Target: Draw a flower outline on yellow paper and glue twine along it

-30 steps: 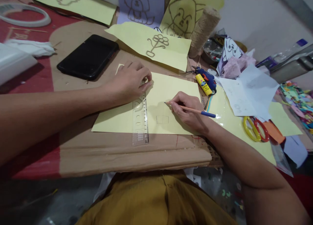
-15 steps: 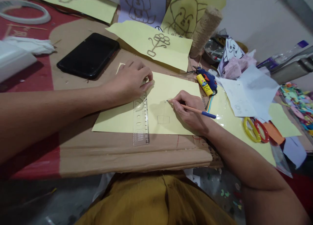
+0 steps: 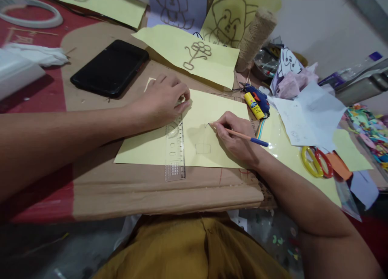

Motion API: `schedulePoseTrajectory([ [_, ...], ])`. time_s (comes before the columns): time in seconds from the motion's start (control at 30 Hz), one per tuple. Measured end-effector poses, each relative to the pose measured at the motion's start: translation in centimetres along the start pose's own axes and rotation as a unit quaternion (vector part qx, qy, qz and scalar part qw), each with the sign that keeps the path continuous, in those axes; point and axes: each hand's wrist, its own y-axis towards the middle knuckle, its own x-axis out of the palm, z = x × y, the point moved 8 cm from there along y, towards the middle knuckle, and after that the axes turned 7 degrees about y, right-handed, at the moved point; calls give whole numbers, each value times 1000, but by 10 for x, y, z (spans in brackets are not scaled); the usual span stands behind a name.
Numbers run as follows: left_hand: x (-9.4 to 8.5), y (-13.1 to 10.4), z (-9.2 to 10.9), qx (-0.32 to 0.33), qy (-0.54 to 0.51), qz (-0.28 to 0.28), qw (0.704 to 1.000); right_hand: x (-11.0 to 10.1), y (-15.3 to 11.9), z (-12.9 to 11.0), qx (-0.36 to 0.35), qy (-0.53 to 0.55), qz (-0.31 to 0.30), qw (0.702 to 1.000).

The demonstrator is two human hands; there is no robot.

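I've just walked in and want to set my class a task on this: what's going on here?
Someone's right hand grips a pencil, its tip at a yellow sheet. The left hand lies on that sheet, covering the far end of a clear ruler. So far there's a faint pot-like outline with a thin line rising from it. Beyond lies a sheet with a flower picture; a black phone-like device sits to the left.

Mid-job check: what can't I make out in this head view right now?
All in the head view:
Upper part of the ruler: hidden by the left hand.
Its numbers: too small to read.
Blades of the scissors: out of sight, apparently under the white paper.
Top of the purple sheet: cut off by the upper edge.
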Motion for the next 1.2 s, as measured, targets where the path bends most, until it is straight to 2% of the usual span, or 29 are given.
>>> schedulePoseTrajectory([
  [0.47, 0, -1, -4, 19, -26, 30, 999, -2, 0, 3, 19, -7, 6, 1000],
  [0.9, -1, -1, -1, -5, -20, 0, 1000, -4, 3, 2, 21, -7, 13, 1000],
  [1.2, 2, -1, -6, 4, -43, 14, 999, -6, 4, 3, 24, -1, 19, 1000],
])
